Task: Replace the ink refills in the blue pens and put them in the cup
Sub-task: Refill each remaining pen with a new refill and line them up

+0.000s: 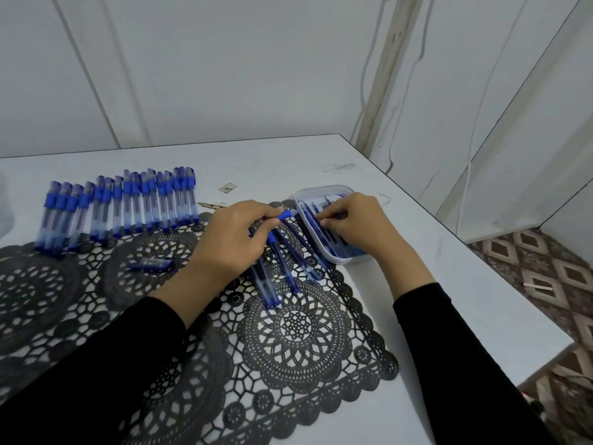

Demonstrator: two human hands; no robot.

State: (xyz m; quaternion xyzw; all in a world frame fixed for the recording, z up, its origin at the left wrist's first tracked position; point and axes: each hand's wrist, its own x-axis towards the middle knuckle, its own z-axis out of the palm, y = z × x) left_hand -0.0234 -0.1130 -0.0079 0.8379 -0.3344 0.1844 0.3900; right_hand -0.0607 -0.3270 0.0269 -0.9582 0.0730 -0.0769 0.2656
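My left hand grips a blue pen; my right hand pinches what seems a refill in the tray. Next, I must insert it straight.

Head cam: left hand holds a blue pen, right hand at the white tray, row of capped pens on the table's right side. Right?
Wrong side: the head view shows the row of capped pens on the table's left side. The left hand does hold a blue pen, and the right hand is at the white tray.
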